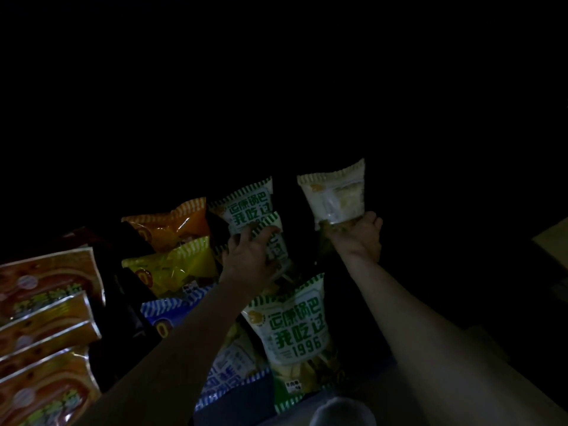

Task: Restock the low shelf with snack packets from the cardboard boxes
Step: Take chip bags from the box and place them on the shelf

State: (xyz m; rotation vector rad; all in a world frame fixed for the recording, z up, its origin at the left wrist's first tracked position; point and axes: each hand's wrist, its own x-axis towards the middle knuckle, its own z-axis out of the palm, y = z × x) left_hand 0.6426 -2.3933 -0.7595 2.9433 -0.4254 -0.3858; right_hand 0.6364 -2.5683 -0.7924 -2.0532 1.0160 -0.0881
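The scene is very dark. My left hand [250, 259] reaches forward and grips a green-and-white snack packet [275, 241] standing in a row; another like it [249, 204] stands just behind. My right hand [358, 235] holds a pale packet [335, 195] upright by its bottom edge, back side toward me, to the right of that row. A third green-and-white packet [295, 327] stands nearer, between my forearms. The shelf itself is lost in the dark.
Orange [175, 226], yellow [172, 265] and blue [166, 312] packets stand in rows to the left. Several flat red-orange packs [46, 302] fill the far left. A blue-and-white packet [227, 364] lies near. A pale box edge [553, 238] shows at right.
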